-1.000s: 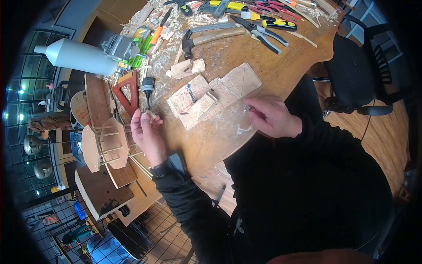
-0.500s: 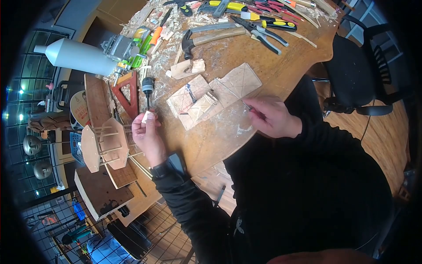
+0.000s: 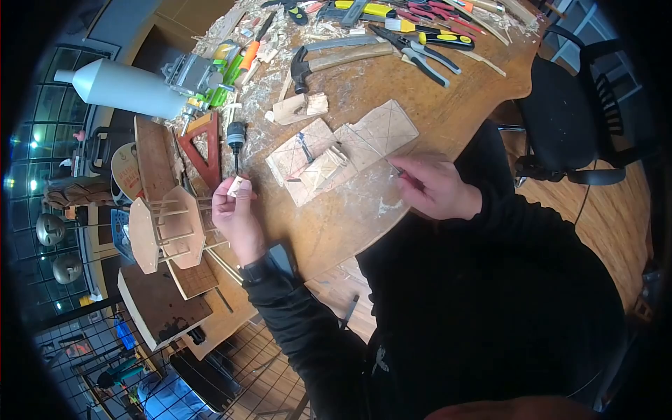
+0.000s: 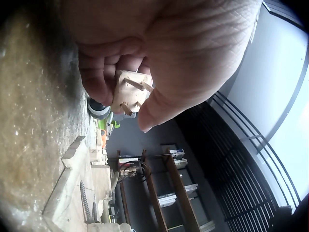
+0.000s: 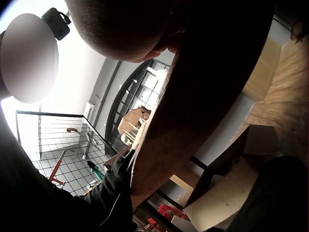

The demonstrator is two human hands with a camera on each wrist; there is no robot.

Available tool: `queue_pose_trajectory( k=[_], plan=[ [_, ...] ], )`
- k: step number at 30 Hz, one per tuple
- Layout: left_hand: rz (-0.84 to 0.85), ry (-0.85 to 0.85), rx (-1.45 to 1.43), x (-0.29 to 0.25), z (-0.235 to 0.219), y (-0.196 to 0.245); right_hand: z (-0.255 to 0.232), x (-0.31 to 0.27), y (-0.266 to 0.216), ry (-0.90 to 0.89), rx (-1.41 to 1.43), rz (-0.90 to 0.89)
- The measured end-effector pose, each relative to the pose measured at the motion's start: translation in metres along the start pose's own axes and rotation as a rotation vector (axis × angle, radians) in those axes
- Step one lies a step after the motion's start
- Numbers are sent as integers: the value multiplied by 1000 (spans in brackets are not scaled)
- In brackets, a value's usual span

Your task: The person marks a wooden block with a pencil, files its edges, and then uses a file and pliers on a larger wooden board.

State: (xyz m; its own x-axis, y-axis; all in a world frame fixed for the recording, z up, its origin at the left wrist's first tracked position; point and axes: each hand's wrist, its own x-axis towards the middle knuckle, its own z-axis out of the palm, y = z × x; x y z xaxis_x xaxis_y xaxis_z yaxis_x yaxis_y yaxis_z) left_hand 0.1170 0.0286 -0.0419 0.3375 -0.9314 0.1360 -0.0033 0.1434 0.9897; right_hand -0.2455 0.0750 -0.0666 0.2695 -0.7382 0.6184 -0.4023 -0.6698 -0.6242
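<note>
In the head view my left hand [image 3: 234,210] pinches a small pale wooden block [image 3: 239,187] between thumb and fingers, near a dark drill chuck [image 3: 236,133]. Seen from the left wrist, short wooden pegs [image 4: 134,84] stick out of one face of that block. My right hand [image 3: 437,185], fingers curled, pinches the end of a thin rod [image 3: 392,165] at the edge of a pencil-marked wooden board [image 3: 395,126]. On the boards lie a split wood piece [image 3: 325,168] and a spiral bit [image 4: 86,200]. The right wrist view hides most of the right hand.
A claw hammer [image 3: 299,70], pliers [image 3: 423,63] and wood shavings cover the far table. To the left stand a red triangular square [image 3: 204,150], a peg-jointed wooden frame [image 3: 145,238] and a grey bottle-shaped cylinder [image 3: 126,91]. A black chair [image 3: 567,105] is at the right.
My left hand has turned the small block, so that a paler face now shows upward, and its fingers have closed in round it. My right hand has hardly moved.
</note>
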Motion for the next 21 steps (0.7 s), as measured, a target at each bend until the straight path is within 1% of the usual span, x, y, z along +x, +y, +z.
queue_pose_trajectory(
  k=[21],
  plan=[
    [-1,4,65,-2,1,1,1,0,2,11,4,-26]
  ],
)
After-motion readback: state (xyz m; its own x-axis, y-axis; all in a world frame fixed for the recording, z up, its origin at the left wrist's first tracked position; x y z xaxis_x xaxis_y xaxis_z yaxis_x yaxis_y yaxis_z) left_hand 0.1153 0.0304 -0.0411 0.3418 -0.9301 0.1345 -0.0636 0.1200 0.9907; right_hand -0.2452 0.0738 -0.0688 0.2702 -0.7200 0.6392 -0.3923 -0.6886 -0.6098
